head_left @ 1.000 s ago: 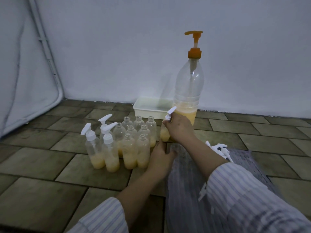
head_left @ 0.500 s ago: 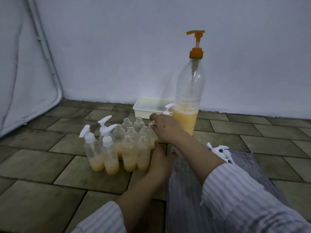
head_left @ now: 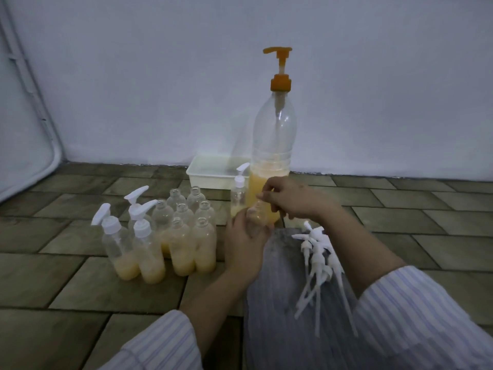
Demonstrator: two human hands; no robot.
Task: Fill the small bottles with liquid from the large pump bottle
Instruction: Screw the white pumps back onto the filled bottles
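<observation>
Dim, bluish, soft picture; edges bow from the wide lens, hands slightly blurred.

No readable text, label or brand on any bottle.

The tiled floor (head_left: 80, 276) carries the large pump bottle (head_left: 274, 145), a white tray (head_left: 208, 177) and clustered small bottles (head_left: 184, 236) (3 capped).

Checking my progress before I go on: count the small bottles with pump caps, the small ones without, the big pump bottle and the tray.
Small bottles with white pump caps: 4
Small bottles without caps: 8, one of them held
Large pump bottle: 1
White tray: 1
Total: 14
</observation>
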